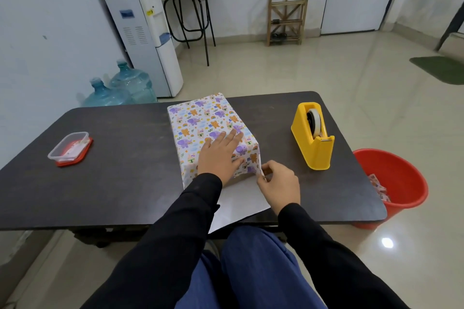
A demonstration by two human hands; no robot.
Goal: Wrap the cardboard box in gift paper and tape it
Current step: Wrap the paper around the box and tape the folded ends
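Observation:
The box [200, 120] stands in the middle of the dark table [120, 170], covered in white gift paper printed with purple elephants and orange bears. My left hand [221, 155] lies flat on its top near corner, fingers straight, pressing the paper down. At the near right corner my right hand [278, 183] pinches the paper's edge. A white flap of the paper [241, 206], plain side up, stretches toward me past the table's near edge. The yellow tape dispenser [313, 133] stands to the right of the box.
A clear plastic container on a red lid [70, 149] sits at the table's left. A red bucket [396, 183] with paper scraps stands on the floor by the right corner. Water bottles [120, 88] and a dispenser [148, 32] line the left wall.

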